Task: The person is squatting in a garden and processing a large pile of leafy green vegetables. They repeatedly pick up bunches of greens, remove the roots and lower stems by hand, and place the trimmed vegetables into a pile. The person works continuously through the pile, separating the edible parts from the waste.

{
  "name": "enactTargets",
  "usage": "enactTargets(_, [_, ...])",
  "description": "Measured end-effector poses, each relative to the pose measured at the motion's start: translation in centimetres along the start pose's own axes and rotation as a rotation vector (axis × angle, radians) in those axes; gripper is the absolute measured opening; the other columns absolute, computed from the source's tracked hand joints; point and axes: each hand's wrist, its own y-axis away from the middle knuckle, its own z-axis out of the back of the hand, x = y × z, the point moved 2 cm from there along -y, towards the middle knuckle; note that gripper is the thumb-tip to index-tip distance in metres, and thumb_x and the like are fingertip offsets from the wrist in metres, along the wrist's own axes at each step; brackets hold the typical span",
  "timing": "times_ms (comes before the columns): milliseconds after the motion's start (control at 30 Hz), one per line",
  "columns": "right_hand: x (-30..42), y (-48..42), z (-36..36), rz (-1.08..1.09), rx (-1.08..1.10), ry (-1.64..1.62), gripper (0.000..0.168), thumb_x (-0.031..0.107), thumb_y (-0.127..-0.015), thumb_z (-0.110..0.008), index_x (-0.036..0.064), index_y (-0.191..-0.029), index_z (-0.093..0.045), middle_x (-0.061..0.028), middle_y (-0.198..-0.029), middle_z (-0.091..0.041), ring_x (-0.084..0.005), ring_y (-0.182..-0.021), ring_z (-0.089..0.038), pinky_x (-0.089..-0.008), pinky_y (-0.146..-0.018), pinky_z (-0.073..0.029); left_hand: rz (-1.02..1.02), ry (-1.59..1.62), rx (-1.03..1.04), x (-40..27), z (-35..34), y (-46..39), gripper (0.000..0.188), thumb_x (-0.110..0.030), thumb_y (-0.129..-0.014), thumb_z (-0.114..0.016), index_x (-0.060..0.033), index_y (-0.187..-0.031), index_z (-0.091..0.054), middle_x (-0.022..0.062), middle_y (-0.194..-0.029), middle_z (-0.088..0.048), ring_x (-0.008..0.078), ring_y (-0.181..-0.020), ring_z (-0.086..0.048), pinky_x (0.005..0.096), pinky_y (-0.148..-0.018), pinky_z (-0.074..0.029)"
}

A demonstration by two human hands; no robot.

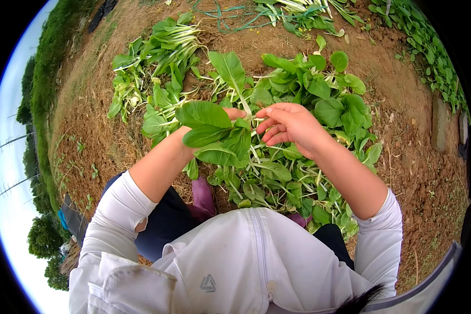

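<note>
My left hand (235, 114) is shut on a leafy green plant with pale stems (212, 129), its big leaves hiding much of the palm and fingers. At the base of this plant, my right hand (284, 125) has its thumb and forefinger close together beside the root end; whether they pinch a bit of it cannot be told. The other fingers are loosely curled. Under and beyond both hands lies a loose heap of similar leafy greens (318, 86), with cut leaves and stems (274, 172) spread nearer my body.
A bunch of greens (172, 43) lies at the upper left. Green twine (235, 27) and more pale-stemmed greens (298, 11) lie at the top. Growing plants (424, 47) line the upper right. A purple boot (203, 196) stands on the soil by the heap.
</note>
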Motion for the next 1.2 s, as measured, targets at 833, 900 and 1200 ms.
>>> enactTargets(833, [-0.9, -2.5, 4.2, 0.399, -0.5, -0.267, 0.015, 0.012, -0.084, -0.053, -0.002, -0.09, -0.056, -0.004, -0.073, -0.056, -0.0096, -0.06, -0.051, -0.0212, -0.054, -0.043, -0.158, -0.383, -0.117, -0.3, -0.7, 0.8, 0.036, -0.003, -0.081, -0.053, 0.0004, -0.117, -0.048, 0.0024, -0.079, -0.058, 0.0058, -0.067, -0.054, 0.0184, -0.066, -0.044])
enactTargets(900, [-0.6, -1.8, 6.3, 0.456, -0.572, -0.168, 0.015, 0.014, -0.084, -0.053, 0.0, -0.09, -0.056, -0.0024, -0.071, -0.054, -0.0082, -0.06, -0.05, -0.0208, -0.054, -0.042, -0.197, -0.405, -0.174, -1.3, 0.9, 0.8, 0.035, -0.002, -0.082, -0.052, 0.0008, -0.116, -0.048, 0.0019, -0.076, -0.058, 0.0051, -0.066, -0.053, 0.0176, -0.066, -0.043])
enactTargets(1200, [-6.5, 0.1, 7.3, -0.085, -0.062, 1.472, 0.025, 0.022, -0.075, -0.059, -0.001, -0.084, -0.06, -0.0188, -0.085, -0.06, -0.0327, -0.08, -0.058, -0.0403, -0.072, -0.046, -0.427, -1.358, -0.898, 0.0, 17.1, -0.4, 0.038, -0.002, -0.07, -0.055, -0.0105, -0.106, -0.047, 0.0156, -0.099, -0.054, 0.0337, -0.087, -0.053, 0.0398, -0.075, -0.043])
